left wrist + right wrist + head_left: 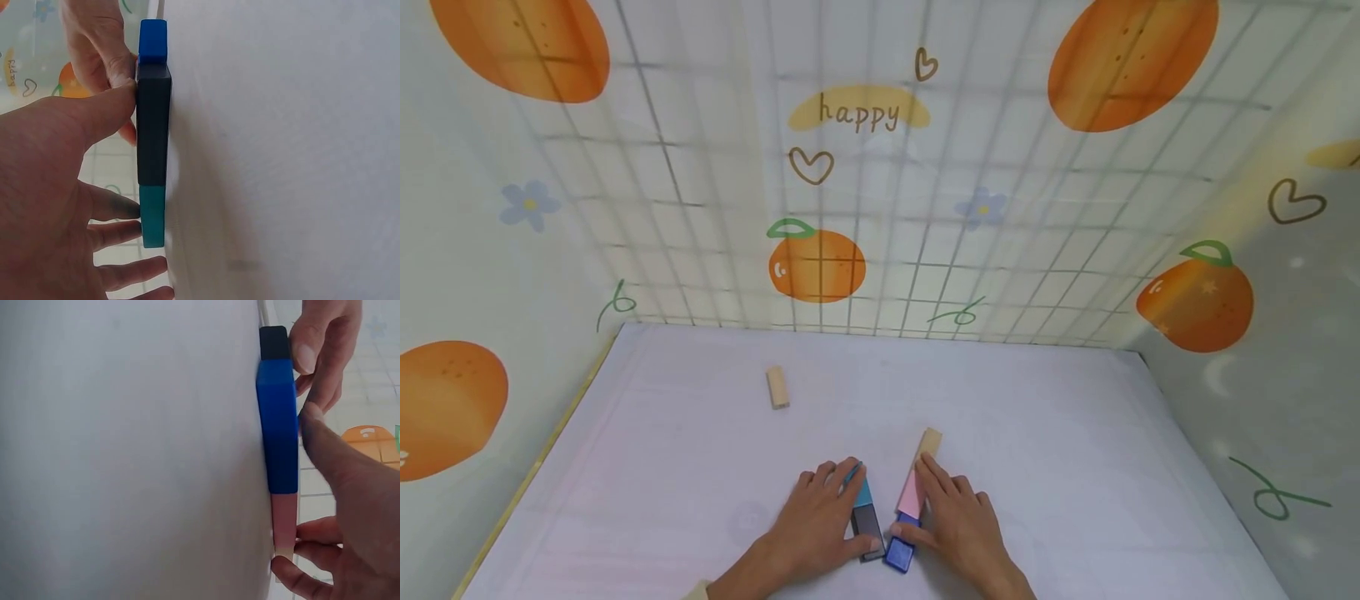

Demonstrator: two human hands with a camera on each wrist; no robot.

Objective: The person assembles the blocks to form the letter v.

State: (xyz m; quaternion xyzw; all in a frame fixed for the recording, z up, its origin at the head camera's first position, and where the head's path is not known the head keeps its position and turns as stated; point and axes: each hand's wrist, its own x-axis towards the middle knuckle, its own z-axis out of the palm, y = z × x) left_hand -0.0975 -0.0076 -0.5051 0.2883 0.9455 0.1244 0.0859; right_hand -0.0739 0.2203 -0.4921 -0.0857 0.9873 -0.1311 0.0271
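A dark grey block (867, 523) and a teal block (864, 493) lie end to end on the table. My left hand (811, 518) touches this row, its thumb on the grey block and its straight fingers at the teal one. Beside it, a second row runs from a blue block (900, 556) through a pink block (912, 497) to a plain wooden block (931, 440). On that row my right hand (961, 521) rests, thumb across the blue block and extended fingers along the pink one. The two rows nearly meet at their near ends and spread apart farther away.
Another plain wooden block (777, 387) lies alone farther back, left of the middle. The white tabletop (1045, 433) ends at a printed curtain (880, 192) behind it, with more of the same fabric on both sides.
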